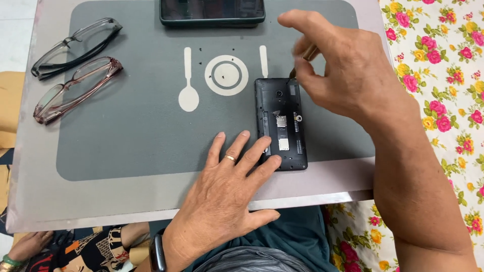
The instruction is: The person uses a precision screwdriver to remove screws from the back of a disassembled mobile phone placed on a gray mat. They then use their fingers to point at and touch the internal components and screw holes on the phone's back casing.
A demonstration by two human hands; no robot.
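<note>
— Counting from the opened phone (281, 123): how many of each thing lie on the table (45, 201)?

— Two phones: the opened one, back cover off, near the mat's lower right, and a second dark phone (212, 11) far above it, at the mat's upper edge. Two pairs of glasses well to its left, a dark-framed pair (75, 46) above a reddish-framed pair (76, 88). One grey mat (126, 146) printed with a plate-and-cutlery sign just left of the opened phone.

— And the hands?

— Two. The left hand (227, 194) lies flat, fingers spread, with fingertips pressing the opened phone's lower left edge; one finger wears a ring. The right hand (343, 65) hovers above the phone's upper right corner, fingers pinched on a slim screwdriver (305, 56) whose tip meets that corner.

— What is hard to see?

— The second phone is cut off by the upper frame edge. Most of the tool is hidden inside the right hand. Tiny dark specks near the printed plate are too small to identify. Below the table, another person's hand with a green bangle (11, 261) is partly cropped.
</note>
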